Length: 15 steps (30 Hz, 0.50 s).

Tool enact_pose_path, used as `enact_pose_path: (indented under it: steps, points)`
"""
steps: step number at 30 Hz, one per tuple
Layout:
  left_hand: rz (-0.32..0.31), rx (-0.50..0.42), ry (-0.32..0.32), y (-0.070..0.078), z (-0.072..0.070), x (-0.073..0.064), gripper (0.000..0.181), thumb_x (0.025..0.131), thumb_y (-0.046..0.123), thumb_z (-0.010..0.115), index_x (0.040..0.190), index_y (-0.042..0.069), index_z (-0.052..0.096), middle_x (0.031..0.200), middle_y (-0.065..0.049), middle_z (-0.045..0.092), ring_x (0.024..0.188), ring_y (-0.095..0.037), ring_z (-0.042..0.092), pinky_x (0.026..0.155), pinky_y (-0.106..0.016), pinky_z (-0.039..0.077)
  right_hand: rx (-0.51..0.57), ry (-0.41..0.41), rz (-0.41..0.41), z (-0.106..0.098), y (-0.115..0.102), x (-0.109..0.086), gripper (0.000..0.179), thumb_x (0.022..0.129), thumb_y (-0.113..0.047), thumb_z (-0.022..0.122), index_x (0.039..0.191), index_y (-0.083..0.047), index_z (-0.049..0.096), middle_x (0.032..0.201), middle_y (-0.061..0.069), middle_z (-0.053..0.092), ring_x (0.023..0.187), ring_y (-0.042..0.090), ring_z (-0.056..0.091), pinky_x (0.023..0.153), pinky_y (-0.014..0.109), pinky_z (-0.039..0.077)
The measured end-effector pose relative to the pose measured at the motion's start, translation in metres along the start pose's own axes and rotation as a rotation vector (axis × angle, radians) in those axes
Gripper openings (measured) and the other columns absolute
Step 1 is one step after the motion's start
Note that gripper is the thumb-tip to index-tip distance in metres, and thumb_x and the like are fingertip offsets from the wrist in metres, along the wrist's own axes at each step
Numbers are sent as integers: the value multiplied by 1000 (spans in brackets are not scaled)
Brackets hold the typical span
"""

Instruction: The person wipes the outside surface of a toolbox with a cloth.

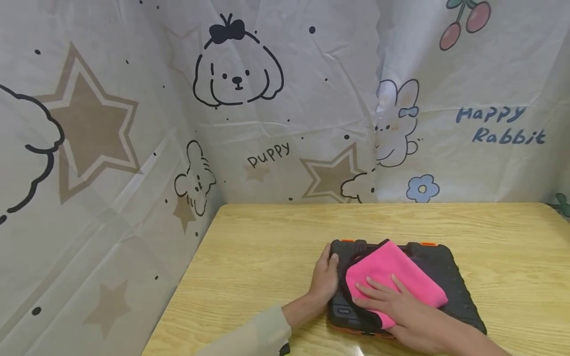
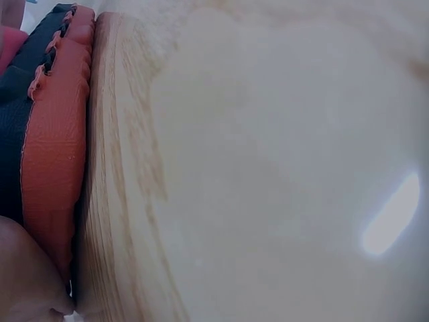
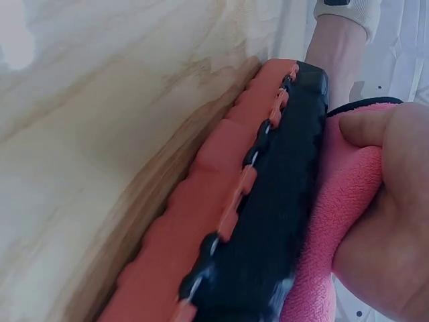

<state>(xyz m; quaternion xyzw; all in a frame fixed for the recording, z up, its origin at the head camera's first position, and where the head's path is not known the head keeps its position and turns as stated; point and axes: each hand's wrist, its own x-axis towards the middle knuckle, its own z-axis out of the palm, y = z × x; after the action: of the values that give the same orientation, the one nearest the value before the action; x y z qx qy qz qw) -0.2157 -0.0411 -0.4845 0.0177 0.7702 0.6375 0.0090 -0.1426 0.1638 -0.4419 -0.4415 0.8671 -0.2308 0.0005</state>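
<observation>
A black hard plastic case [image 1: 438, 264] with orange latches lies flat on the table; its orange lower half [image 3: 221, 151] shows in both wrist views. My left hand [image 1: 325, 277] grips the case's left side, with the thumb along the top edge. Over the lid, a pink cloth [image 1: 396, 267] with a black border is spread, partly folded at the left. My right hand [image 1: 407, 311] presses flat on this cloth with fingers spread, and its palm covers the cloth's near part. In the right wrist view, the cloth bulges beside the case's black side.
The wood-grain table [image 1: 249, 257] extends left, right and behind the case. Printed curtains [image 1: 285, 99] hang behind the table and along its left side. A small dark object [image 1: 285, 349] peeks out by the left sleeve at the near edge.
</observation>
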Motion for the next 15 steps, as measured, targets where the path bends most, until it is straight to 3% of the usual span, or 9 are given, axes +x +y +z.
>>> enact_pose_path:
  steps: [6, 12, 15]
  points:
    - [-6, -29, -25, 0, 0, 0, 54, 109, 20, 34, 156, -4, 21, 160, -20, 26, 147, -35, 22, 118, -51, 18, 19, -13, 49, -1, 6, -18, 79, 82, 7, 63, 153, -23, 44, 156, 5, 40, 147, 27, 27, 109, 15, -18]
    - [-15, -36, -27, 0, -1, 0, 55, 109, 20, 34, 157, -2, 20, 161, -19, 25, 147, -34, 21, 119, -50, 17, 18, -5, 106, -3, 12, -34, 81, 84, 8, 63, 155, -25, 40, 158, 7, 37, 146, 31, 26, 109, 12, -16]
    - [-11, -37, -35, 1, -1, 0, 55, 109, 20, 34, 157, -3, 20, 161, -19, 24, 148, -33, 20, 119, -50, 16, 8, 14, 118, -4, 15, -41, 82, 84, 7, 65, 155, -25, 40, 157, 5, 38, 148, 22, 24, 109, 12, -16]
